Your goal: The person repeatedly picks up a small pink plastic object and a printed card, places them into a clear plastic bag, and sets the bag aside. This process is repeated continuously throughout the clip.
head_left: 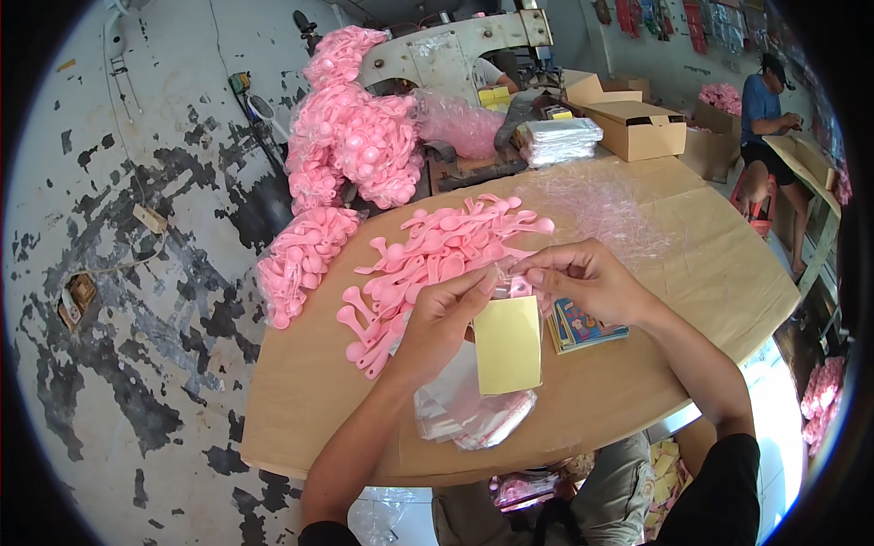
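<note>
Yellow card (508, 348) hangs near printed cards (587, 328), left fingers (480, 295) and right fingers (553, 280) clamping clear film (503, 286).

The wall (173, 109) on the left is whitish, its paint flaked away in large dark patches, with thin cords running down it and 2 small wooden mounts, a block (150, 218) and a worn box (77, 301). The bench (715, 246) has a brown covering and a rounded outline (the fisheye bends its edges). Behind it stands a pale metal machine frame (446, 56). At the far right are a wooden table (806, 162) and a red seat (761, 218); strong light whitens the floor (776, 409) at lower right.
</note>
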Demonstrator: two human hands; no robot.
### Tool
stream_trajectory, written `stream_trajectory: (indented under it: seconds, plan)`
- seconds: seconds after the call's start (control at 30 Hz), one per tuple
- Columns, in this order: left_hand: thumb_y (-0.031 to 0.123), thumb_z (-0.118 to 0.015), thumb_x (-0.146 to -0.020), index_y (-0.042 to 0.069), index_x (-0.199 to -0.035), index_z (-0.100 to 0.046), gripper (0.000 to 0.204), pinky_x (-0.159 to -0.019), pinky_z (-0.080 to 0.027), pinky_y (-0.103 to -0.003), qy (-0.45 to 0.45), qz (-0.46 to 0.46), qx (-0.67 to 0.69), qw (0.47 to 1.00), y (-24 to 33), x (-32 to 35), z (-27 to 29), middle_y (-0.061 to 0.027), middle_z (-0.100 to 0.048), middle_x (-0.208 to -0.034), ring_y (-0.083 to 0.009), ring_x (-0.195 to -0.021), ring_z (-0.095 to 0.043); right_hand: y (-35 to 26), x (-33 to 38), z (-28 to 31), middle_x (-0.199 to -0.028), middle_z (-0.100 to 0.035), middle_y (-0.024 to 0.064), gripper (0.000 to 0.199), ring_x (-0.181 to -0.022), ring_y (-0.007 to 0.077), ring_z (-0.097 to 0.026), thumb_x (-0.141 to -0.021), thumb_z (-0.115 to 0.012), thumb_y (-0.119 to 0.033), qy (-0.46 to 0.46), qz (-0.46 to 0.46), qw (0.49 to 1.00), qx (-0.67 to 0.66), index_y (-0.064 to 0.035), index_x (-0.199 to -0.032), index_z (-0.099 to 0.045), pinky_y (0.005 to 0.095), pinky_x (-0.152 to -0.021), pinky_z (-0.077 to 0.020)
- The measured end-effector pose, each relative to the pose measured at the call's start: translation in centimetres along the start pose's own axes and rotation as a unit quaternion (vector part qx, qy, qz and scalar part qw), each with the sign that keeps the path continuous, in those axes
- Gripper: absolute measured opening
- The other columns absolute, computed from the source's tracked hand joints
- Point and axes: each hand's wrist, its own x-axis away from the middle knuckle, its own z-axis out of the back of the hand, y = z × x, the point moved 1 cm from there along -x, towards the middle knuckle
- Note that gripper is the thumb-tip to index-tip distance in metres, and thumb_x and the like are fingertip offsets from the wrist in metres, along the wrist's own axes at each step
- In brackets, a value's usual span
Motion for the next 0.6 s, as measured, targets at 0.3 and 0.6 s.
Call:
stream_trajectory:
  seconds: [0.3,0.6]
  plan:
    - [0.01,-0.054,-0.096,-0.001,-0.11,-0.061,0.018,-0.072,-0.054,-0.025,-0.063,-0.106,-0.092,0.988,0.6,-0.2,1.8,-0.006,-0.066,-0.105,-0.0102,-0.089,-0.064,-0.1,0.0,0.5,-0.086,-0.069,0.0029,0.028,-0.078,0.0076,-0.06,-0.085,-0.054,0.008,-0.021,0.074,0.994,0.08,-0.0023,-0.105,-0.071,0.0273,-0.074,-0.0503]
    - [0.006,-0.054,-0.093,0.003,-0.084,-0.055,0.01,-0.068,-0.047,-0.023,-0.129,-0.08,-0.019,0.988,1.1,0.5,2.5,-0.0024,-0.057,-0.085,-0.0084,-0.081,-0.058,-1.7,0.0,0.7,-0.083,-0.07,0.0093,0.032,-0.077,0.0208,-0.061,-0.073,-0.055,0.011,-0.1,0.226,0.942,0.228,-0.0051,-0.092,-0.074,0.0338,-0.076,-0.0486]
